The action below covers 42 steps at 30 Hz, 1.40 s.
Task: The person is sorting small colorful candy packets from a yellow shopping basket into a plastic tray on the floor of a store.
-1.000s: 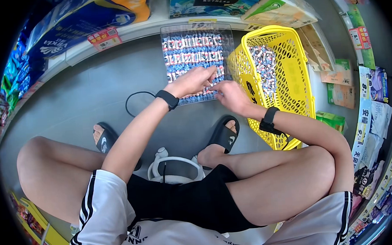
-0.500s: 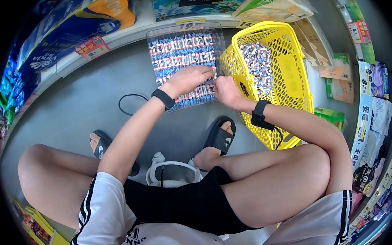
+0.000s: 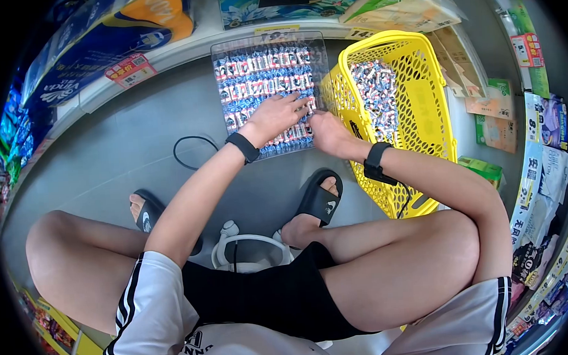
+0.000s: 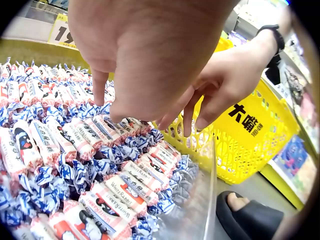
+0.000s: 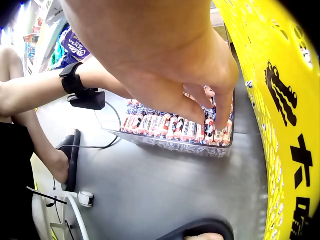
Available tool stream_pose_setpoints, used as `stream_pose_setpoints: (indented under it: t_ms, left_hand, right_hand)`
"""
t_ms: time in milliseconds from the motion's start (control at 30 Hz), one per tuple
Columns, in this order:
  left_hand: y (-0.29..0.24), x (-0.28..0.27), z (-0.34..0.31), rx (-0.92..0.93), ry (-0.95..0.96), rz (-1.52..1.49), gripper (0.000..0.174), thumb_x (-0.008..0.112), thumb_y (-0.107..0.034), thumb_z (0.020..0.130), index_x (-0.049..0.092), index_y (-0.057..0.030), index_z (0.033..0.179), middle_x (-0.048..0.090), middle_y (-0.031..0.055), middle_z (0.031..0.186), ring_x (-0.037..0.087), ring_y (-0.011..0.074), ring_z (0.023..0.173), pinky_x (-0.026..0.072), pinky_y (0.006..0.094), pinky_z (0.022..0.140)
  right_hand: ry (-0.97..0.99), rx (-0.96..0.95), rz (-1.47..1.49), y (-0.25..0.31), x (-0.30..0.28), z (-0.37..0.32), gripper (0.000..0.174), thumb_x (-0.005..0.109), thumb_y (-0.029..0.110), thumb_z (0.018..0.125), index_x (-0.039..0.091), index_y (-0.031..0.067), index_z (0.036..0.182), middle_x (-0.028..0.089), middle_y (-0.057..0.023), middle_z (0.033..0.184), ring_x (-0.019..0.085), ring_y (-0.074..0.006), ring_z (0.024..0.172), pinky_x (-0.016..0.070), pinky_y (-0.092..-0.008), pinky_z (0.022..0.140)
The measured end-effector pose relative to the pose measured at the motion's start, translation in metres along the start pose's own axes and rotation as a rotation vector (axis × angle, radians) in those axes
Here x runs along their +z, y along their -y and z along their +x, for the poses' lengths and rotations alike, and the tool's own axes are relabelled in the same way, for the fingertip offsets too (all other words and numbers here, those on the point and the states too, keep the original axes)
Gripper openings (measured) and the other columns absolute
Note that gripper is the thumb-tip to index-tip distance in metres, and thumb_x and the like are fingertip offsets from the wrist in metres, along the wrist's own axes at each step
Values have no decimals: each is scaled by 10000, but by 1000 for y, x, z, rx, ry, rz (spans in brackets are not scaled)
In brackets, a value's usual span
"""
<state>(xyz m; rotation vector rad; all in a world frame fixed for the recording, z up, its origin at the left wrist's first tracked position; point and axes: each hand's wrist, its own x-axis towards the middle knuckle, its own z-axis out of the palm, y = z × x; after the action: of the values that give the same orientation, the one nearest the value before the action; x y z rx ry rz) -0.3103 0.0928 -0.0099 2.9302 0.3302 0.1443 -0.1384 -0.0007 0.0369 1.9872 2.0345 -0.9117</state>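
Note:
Wrapped candies (image 3: 263,86) lie in rows inside a clear box (image 3: 219,110) on the floor. Over the box's right half, the left hand (image 3: 277,117) reaches with its fingers spread, the tips at the candies. In the left wrist view this hand (image 4: 140,55) hides the candies beneath it. At the box's right edge the right hand (image 3: 333,134) bends down beside the left fingertips. The right wrist view shows its thumb and a finger around a candy (image 5: 209,127) at the end of a row.
A yellow basket (image 3: 420,196) with a heap of loose candies (image 3: 375,95) stands right of the box. Shelves with tissue packs (image 3: 403,7) curve behind and to the right. A cable (image 3: 178,151) lies left of the box, with sandalled feet in front.
The view has shifted, so the box appears farther left than a second ago. The left fingers, bunched together near the right hand before, are now spread over the candies.

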Motion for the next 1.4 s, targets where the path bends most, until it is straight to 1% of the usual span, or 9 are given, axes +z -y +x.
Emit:
stream_pose_setpoints:
  t_ms: [200,267,400,567,800,867,1100,1200,1400]
  left_hand:
    - [-3,7,0,-22,-19,6,449,592,-134,919,616,-101,1366,569,5,1486,540,205,1371,522,374,1041]
    - [-4,9,1,-24,-21,12,449,591,-134,919,616,-99,1366,568,5,1488,543,205,1367,524,370,1036]
    - [-5,10,-1,-18,-55,48,450,588,-141,921,614,-97,1368,555,2,1510,556,201,1351,528,358,1024]
    - [-4,13,0,-14,-69,45,456,588,-152,924,611,-101,1376,541,-5,1528,560,202,1347,529,356,1021]
    - [-6,9,-4,-50,-25,53,509,559,-144,945,551,-116,1453,495,-16,1571,521,199,1392,509,356,1050]
    - [-6,11,-6,-51,-35,58,520,552,-144,950,535,-119,1469,481,-17,1584,510,199,1404,501,358,1059]
    - [-6,15,-5,-63,3,24,527,537,-155,966,507,-118,1491,455,-14,1602,474,202,1438,463,375,1121]
    - [-5,8,-1,-64,47,32,535,546,-147,962,501,-107,1493,459,-4,1598,468,209,1444,439,391,1153]
    - [-9,-1,-1,-58,47,9,529,557,-130,954,504,-72,1478,485,47,1574,463,231,1449,413,418,1181]
  right_hand:
    - [-36,1,11,2,3,0,173,650,-2,773,701,-106,900,641,-347,1190,698,-480,974,584,-504,865]
    - [133,101,42,5,-4,1,442,616,-34,735,610,-117,1169,548,-326,1399,647,-462,1121,554,-491,950]
    - [119,88,80,5,0,-2,544,609,-33,745,555,-114,1280,479,-305,1490,618,-456,1184,520,-479,1022]
    - [98,123,123,5,3,-1,738,594,-36,765,389,-106,1471,389,-297,1567,550,-438,1302,480,-445,1096]
    - [132,151,165,7,1,1,815,574,-35,783,285,-98,1543,305,-314,1606,481,-435,1376,434,-422,1149]
    - [171,163,95,5,7,4,884,615,5,805,192,-106,1572,221,-256,1665,485,-390,1396,460,-406,1124]
    - [189,198,132,2,10,6,892,612,12,805,182,-102,1577,210,-252,1671,465,-388,1415,453,-398,1132]
    - [116,149,170,-2,17,6,830,540,-14,810,221,-84,1573,271,-305,1626,430,-418,1429,400,-411,1176]
    - [147,161,163,-3,10,7,831,569,48,827,223,-106,1566,243,-274,1651,499,-409,1379,429,-421,1147]
